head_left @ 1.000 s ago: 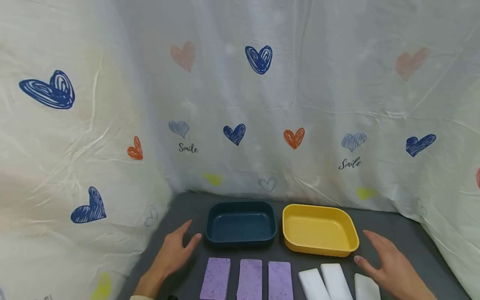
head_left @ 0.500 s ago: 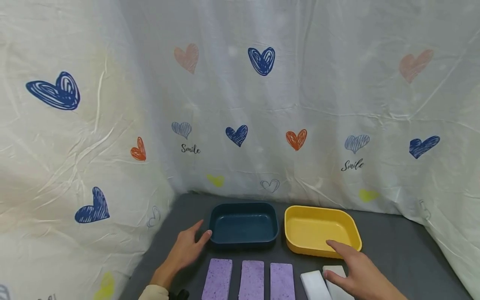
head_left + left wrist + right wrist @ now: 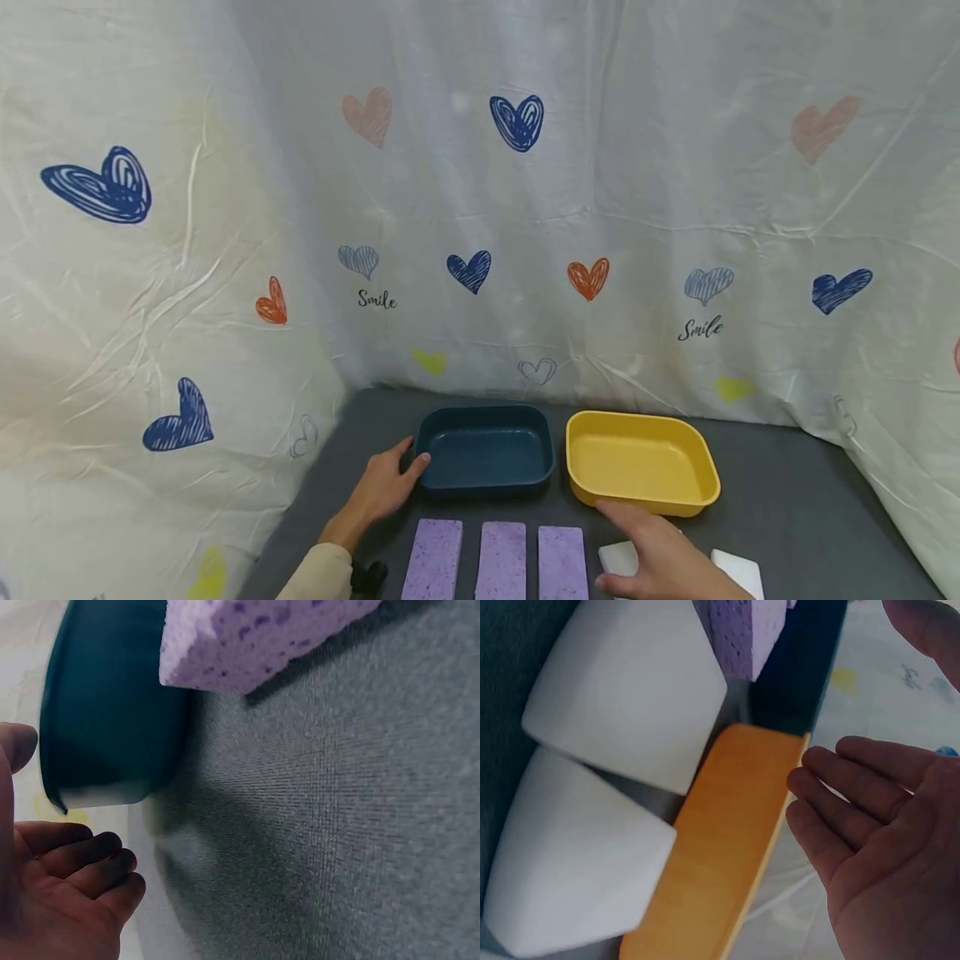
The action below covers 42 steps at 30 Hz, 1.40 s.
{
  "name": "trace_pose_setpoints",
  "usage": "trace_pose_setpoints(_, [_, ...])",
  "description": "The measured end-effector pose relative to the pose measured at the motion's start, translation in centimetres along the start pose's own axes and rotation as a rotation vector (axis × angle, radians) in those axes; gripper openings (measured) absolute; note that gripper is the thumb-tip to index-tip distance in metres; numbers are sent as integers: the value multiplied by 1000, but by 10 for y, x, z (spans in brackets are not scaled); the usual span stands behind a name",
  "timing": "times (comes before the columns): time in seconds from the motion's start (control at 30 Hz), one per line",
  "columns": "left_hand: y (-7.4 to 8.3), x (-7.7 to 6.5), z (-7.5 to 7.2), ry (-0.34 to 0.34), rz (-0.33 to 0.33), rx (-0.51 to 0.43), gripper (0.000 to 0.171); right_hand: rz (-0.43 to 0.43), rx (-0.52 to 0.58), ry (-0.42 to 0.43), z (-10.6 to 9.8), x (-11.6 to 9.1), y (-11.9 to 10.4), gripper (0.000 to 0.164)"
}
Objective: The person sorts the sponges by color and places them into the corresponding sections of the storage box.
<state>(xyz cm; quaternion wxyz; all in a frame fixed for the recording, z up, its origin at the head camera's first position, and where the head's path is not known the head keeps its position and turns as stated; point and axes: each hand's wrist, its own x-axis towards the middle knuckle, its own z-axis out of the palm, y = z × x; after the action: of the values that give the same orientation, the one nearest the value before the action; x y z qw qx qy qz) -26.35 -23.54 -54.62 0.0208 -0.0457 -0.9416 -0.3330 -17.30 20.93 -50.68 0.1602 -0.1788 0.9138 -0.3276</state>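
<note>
My left hand (image 3: 386,483) is at the left end of a dark blue rectangular tub (image 3: 483,467), thumb tip overlapping its rim in the head view. In the left wrist view, that hand's fingers (image 3: 90,862) are loosely bent with nothing in them, beside the tub's end. My right hand (image 3: 663,554) hovers over white rectangular sponge-like blocks (image 3: 742,571), in front of a yellow tub (image 3: 637,458). Nothing is in its grasp; the right wrist view shows its fingers (image 3: 855,784) loosely extended beyond the yellow tub's rim. The hand hides much of the white blocks.
Three speckled purple sponges (image 3: 501,558) lie in a row in front of the blue tub. The dark grey tabletop (image 3: 787,475) meets a white curtain (image 3: 525,200) printed with hearts at the back and sides.
My left hand has moved right, up to the blue tub's left end. My right hand has swept left from beside the yellow tub to over the white blocks. The tubs and sponges stay in place.
</note>
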Motion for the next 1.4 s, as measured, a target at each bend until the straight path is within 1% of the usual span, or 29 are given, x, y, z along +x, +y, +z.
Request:
trace_pose_setpoints(0.07, [-2,3,2,5,-1,-9,72,88,57,-47,6,6,-2,99])
trace_pose_setpoints(0.13, [-4,6,4,10,-3,-18,72,150,81,-81,12,13,-5,99])
trace_pose_setpoints(0.2, [-4,9,6,16,-6,-27,72,175,60,-106,18,20,-8,98])
trace_pose_setpoints(0.23, [-5,12,7,19,-6,-32,71,175,42,-117,20,23,-9,98])
trace_pose_setpoints(0.3, [-6,16,10,30,1,-42,68,144,1,-130,25,28,-11,102])
trace_pose_setpoints(0.47, [-9,23,17,61,37,-87,58,51,-85,-154,35,36,-12,119])
trace_pose_setpoints(0.53, [-9,24,18,64,46,-106,56,27,-111,-162,39,37,-13,121])
trace_pose_setpoints(0.63, [-9,23,20,64,48,-130,57,29,-138,-176,44,40,-14,117])
trace_pose_setpoints(0.7, [-9,22,21,64,39,-147,57,27,-165,-189,48,42,-15,110])
trace_pose_setpoints(0.83, [-8,21,24,75,27,-189,54,-3,-230,-193,54,45,-13,99])
trace_pose_setpoints(0.9, [-7,21,25,82,27,-203,53,-17,-257,-189,56,45,-12,99])
trace_pose_setpoints(1.0, [-7,21,27,104,27,-203,52,-61,-285,-165,58,44,-10,99])
trace_pose_setpoints(1.13, [-7,22,27,124,34,-195,49,-121,-295,-124,59,42,-8,102])
trace_pose_setpoints(1.3, [-7,22,26,119,33,-199,49,-95,-249,-142,57,40,-11,103])
trace_pose_setpoints(1.4, [-8,22,26,116,28,-201,49,-50,-196,-170,50,38,-18,103])
